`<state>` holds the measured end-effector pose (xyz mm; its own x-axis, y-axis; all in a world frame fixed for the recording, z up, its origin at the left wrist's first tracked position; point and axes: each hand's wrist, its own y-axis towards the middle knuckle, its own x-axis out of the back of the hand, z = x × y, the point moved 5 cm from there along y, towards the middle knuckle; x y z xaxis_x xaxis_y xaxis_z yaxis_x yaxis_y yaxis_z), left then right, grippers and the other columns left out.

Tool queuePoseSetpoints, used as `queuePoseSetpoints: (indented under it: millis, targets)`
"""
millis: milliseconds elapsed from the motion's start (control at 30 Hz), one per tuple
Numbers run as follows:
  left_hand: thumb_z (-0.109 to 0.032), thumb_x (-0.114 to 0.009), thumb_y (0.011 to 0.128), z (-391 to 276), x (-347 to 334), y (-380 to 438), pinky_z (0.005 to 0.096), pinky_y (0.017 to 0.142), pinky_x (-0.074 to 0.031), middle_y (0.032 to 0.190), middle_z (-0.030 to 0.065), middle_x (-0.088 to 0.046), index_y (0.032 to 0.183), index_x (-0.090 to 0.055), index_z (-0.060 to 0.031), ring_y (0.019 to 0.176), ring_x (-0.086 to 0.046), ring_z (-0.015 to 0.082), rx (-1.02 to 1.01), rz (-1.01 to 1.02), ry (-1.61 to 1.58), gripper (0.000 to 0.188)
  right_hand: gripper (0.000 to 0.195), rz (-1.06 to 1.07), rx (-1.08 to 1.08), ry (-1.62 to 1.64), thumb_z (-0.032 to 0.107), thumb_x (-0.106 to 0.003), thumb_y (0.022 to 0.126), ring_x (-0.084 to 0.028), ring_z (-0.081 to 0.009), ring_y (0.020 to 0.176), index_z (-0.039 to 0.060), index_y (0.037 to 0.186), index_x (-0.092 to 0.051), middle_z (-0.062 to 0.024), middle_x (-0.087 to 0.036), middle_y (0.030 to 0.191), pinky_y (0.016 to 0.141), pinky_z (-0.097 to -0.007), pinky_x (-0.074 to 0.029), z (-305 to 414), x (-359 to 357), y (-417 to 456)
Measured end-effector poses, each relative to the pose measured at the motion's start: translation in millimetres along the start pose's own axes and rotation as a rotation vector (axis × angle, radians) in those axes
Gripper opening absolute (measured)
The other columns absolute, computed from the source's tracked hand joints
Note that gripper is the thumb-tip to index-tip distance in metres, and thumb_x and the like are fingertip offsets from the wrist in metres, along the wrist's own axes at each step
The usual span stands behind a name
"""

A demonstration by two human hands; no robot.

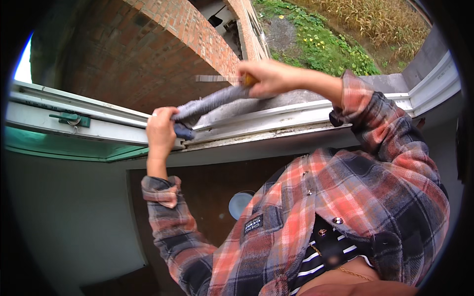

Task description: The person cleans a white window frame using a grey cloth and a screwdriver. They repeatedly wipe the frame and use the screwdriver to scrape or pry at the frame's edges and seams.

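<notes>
A grey cloth (211,103), blurred and twisted lengthwise, stretches between my two hands above a white window frame (289,116). My left hand (162,127) grips its lower left end, where a dark blue part hangs beside the sash edge. My right hand (264,77) closes round the other end, and also holds a tool with a yellow handle (250,79). A flat, thin blade (216,78) points left from that handle; blur hides what kind of tool it is.
A sliding sash with a green latch (70,118) stands at the left. Outside are a brick wall (177,48), green plants (318,44) and dry crops. Below, indoors, a light blue round container (240,205) sits on the brown floor. A concrete ledge (385,82) lies beyond the frame.
</notes>
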<state>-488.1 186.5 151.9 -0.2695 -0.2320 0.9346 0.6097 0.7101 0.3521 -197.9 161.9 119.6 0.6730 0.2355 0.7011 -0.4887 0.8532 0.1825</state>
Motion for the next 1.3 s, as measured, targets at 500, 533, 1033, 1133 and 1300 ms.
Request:
queuePoseSetpoints:
  millis: [500,533,1033,1133,1300]
  targets:
    - [-0.008,-0.058,0.081,37.0,-19.8,-20.3,0.0435,0.061,-0.053,0.080,0.0107,-0.061,0.080,-0.062,-0.0082,0.069,-0.064,0.0335,0.259,-0.178,0.480,0.004,0.038,-0.052,-0.119,-0.105,0.006,-0.060,0.073,-0.061,-0.0415,0.085,0.0061,0.110,-0.050,-0.0215,-0.063,0.087,0.074,-0.0476,-0.048,-3.4,-13.0,-42.2]
    - [-0.007,-0.056,0.082,44.1,-7.8,-8.2,0.0423,0.060,-0.053,0.082,0.0108,-0.059,0.080,-0.059,-0.0079,0.069,-0.064,0.0338,0.294,-0.240,0.570,0.004,0.038,-0.053,-0.120,-0.097,0.006,-0.060,0.073,-0.061,-0.0415,0.085,0.0062,0.109,-0.050,-0.0214,-0.063,0.088,0.074,-0.0477,-0.047,-3.7,-15.7,-42.4]
    - [-0.036,-0.062,0.084,36.0,-53.1,-24.4,0.0496,0.075,-0.049,0.092,0.0223,-0.068,0.093,-0.066,0.0003,0.082,-0.065,0.0410,0.712,0.300,0.266,0.038,0.038,-0.178,0.020,-0.075,-0.001,-0.058,0.068,-0.061,-0.0393,0.085,0.0049,0.105,-0.050,-0.0167,-0.061,0.092,0.072,-0.0469,-0.049,5.9,-38.5,-82.7]
    - [-0.053,-0.065,0.078,30.0,-72.2,-33.7,0.0504,0.086,-0.044,0.098,0.0205,-0.069,0.097,-0.067,0.0024,0.098,-0.063,0.0394,0.683,0.523,0.296,0.059,0.037,-0.208,0.009,-0.041,0.000,-0.060,0.069,-0.060,-0.0376,0.086,0.0053,0.105,-0.051,-0.0156,-0.060,0.093,0.073,-0.0449,-0.049,5.8,-45.3,-94.3]
    - [-0.065,-0.058,0.076,19.1,-92.4,-38.0,0.0546,0.102,-0.031,0.112,0.0234,-0.065,0.102,-0.069,0.0037,0.117,-0.052,0.0405,0.636,0.581,0.384,0.075,0.034,-0.214,-0.043,0.039,0.000,-0.060,0.070,-0.061,-0.0364,0.091,0.0049,0.103,-0.052,-0.0153,-0.061,0.097,0.076,-0.0439,-0.050,-2.3,-57.3,-104.3]
